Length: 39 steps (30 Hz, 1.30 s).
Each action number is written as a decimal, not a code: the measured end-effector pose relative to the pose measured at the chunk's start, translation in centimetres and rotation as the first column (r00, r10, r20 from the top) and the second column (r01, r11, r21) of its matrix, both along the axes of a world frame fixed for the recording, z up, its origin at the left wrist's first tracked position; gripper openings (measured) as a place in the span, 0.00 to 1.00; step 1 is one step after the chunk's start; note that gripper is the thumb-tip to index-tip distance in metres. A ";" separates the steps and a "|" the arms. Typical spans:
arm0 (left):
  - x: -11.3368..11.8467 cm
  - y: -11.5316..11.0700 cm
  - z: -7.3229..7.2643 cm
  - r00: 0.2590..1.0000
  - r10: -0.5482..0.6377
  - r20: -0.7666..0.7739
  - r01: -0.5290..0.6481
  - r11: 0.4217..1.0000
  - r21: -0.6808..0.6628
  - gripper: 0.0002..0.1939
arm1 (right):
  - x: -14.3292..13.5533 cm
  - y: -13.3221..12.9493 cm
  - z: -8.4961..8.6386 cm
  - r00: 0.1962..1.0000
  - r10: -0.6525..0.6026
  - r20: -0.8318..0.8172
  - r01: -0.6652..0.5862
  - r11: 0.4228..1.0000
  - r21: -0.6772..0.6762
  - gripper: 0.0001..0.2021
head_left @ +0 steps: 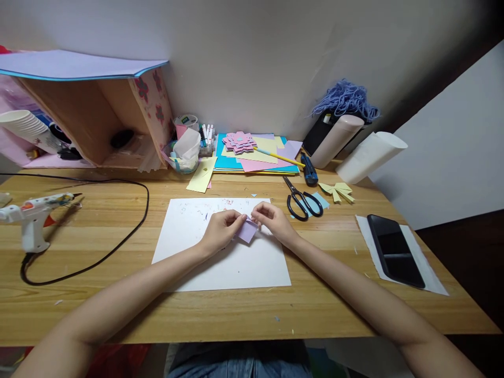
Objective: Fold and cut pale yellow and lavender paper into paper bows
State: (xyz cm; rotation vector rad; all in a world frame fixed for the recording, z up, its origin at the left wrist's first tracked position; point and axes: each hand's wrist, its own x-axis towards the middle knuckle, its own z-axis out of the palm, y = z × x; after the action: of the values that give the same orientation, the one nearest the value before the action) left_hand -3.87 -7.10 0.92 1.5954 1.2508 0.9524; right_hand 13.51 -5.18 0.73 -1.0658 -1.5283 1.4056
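A small piece of lilac paper (247,232) is held just above a white sheet (220,268) on the wooden table. My left hand (221,230) pinches its left edge between thumb and fingers. At the paper's upper right corner, my right hand (274,223) has its fingers curled and closed on the edge; the exact contact is partly hidden by the fingertips. Black-handled scissors (302,202) lie open-bladed to the right of the white sheet, partly over a light blue paper scrap (319,200).
A glue gun (35,218) with a looping black cord (145,210) lies at left. Behind are a cardboard box (151,110), coloured papers (260,167), a pink paper flower (239,142) and a blue cutter (309,169). At right are a yellow paper bow (336,191) and a phone (394,249).
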 end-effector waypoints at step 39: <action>-0.1 -0.2 0.3 0.961 -0.111 -0.254 0.140 0.985 0.100 0.17 | 1.6 1.2 0.7 0.933 0.351 0.075 -0.327 0.918 -0.226 0.14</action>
State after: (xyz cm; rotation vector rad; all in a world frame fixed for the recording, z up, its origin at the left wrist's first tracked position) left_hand -4.00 -7.30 1.23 1.9098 1.2606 0.7760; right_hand 15.12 -3.99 1.48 -1.0544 -1.7398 1.8049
